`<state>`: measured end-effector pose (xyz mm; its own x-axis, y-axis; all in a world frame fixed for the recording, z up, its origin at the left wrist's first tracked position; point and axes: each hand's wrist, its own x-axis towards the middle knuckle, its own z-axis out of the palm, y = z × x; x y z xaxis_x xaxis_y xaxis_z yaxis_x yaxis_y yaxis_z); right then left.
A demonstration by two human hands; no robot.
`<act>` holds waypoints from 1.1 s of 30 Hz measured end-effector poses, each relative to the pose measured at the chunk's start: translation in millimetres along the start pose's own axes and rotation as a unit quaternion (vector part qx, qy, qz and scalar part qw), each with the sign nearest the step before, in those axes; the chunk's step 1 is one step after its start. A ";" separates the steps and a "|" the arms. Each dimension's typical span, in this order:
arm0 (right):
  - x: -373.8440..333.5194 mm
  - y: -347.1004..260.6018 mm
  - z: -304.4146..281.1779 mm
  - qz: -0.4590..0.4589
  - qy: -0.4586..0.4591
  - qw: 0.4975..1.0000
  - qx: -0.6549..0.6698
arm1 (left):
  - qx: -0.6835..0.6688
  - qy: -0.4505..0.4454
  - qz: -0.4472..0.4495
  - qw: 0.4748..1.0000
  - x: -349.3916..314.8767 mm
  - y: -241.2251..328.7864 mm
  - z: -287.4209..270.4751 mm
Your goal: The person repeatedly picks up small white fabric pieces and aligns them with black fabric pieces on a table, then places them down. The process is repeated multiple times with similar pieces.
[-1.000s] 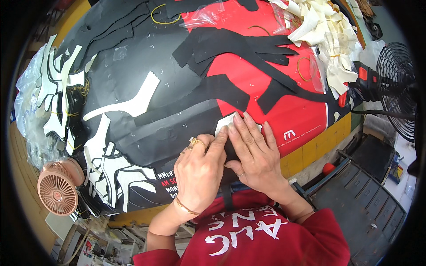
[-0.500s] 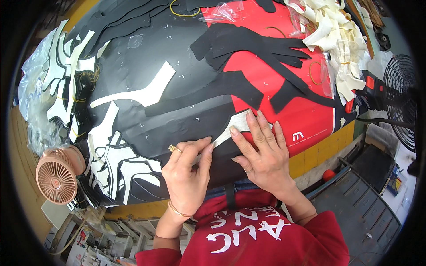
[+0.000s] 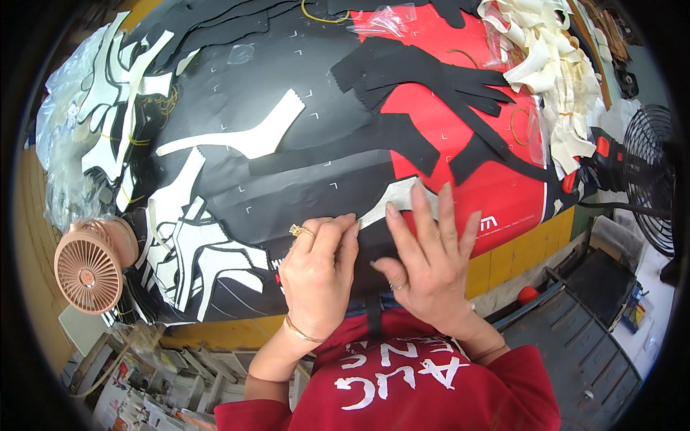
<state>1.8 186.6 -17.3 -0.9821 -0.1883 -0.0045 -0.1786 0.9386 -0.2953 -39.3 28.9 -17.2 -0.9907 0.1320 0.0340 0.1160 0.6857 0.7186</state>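
Note:
A white-faced cut piece of sheet material [image 3: 397, 196], narrow at one end and wide at the other, lies near the front edge of a black and red mat [image 3: 499, 188]. Thumb and forefinger of my left hand [image 3: 316, 269] are pinched together at its narrow tip. Over the wide end spreads my right hand [image 3: 433, 269], its fingers stretched out; whether the fingertips touch it, I cannot tell. Farther back lies a similar white piece [image 3: 266, 136], partly on a long black piece [image 3: 330, 153].
White and black cut pieces [image 3: 208, 248] are piled at left beside a small pink fan [image 3: 88, 266]. Black pieces [image 3: 402, 68] overlap at the back. Bundled cream pieces [image 3: 564, 93] lie at the far right, near a black fan [image 3: 650, 169]. Rubber bands and clear plastic are scattered about.
My right hand has lifted from flat on the white piece, with its fingers more spread. My left hand still pinches the narrow tip. The whole view has shifted slightly.

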 end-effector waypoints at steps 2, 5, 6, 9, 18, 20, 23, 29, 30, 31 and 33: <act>-1.4 -3.2 3.6 -0.045 -0.034 0.995 0.076 | 0.009 -0.003 0.005 1.000 -1.6 0.6 -0.8; -0.5 -4.4 14.5 -0.064 -0.052 0.995 0.058 | 0.007 -0.014 -0.039 0.999 -9.7 3.3 -11.8; -2.7 -3.1 14.1 -0.063 -0.060 0.995 0.044 | -0.001 -0.016 -0.049 0.999 -14.7 3.8 -20.4; -5.0 -0.2 15.5 -0.063 -0.058 0.996 0.036 | -0.070 -0.009 -0.108 0.992 -25.4 -3.2 -40.6; -5.3 -2.3 13.3 -0.052 -0.074 0.995 0.036 | -0.103 0.046 -0.163 0.980 -36.5 -20.4 -33.3; -5.5 -2.4 13.8 -0.052 -0.072 0.996 0.032 | -0.086 0.056 -0.162 0.981 -35.7 -20.1 -31.0; -6.0 -2.4 15.1 -0.053 -0.068 0.996 0.029 | -0.070 0.080 -0.138 0.985 -34.1 -20.2 -27.1; -6.4 -2.4 16.7 -0.052 -0.065 0.996 0.031 | -0.050 0.089 -0.121 0.987 -34.2 -19.6 -24.8; -6.4 -2.3 16.8 -0.052 -0.064 0.996 0.031 | -0.047 0.089 -0.118 0.988 -34.4 -19.4 -24.6; -6.4 -2.2 16.8 -0.052 -0.064 0.996 0.031 | -0.042 0.090 -0.116 0.988 -34.4 -19.2 -24.3; -6.6 -2.1 16.7 -0.054 -0.063 0.996 0.030 | -0.036 0.094 -0.112 0.989 -34.8 -19.0 -23.5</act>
<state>9.6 181.1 -32.6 -0.9415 -0.3251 -0.0890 -0.2745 0.8926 -0.3576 -8.7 -5.5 -15.8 -0.9874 -0.1580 -0.0079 -0.1067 0.6284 0.7706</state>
